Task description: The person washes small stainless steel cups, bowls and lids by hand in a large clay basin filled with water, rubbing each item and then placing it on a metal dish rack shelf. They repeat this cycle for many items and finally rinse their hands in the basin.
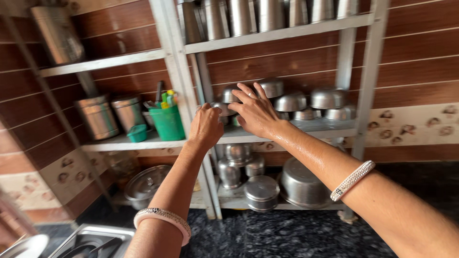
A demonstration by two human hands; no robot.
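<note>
**Both hands up at the middle shelf of steel bowls**

The person's left hand [206, 125] and right hand [256, 112] reach together to the middle shelf of the white metal rack [364, 95], where small round steel bowls [306, 102] sit upside down in a row. The left hand's fingers curl toward a small steel bowl [221, 109] at the shelf's left end; whether they grip it I cannot tell, since the hand hides them. The right hand is loose, fingers spread over the bowls beside it, grasping nothing. A white beaded bangle [353, 180] circles each forearm. Just left, a green plastic holder [168, 122] of utensils stands near two steel canisters [111, 116]. Steel pots [300, 185] crowd the bottom shelf above the dark speckled counter [287, 234].
</note>
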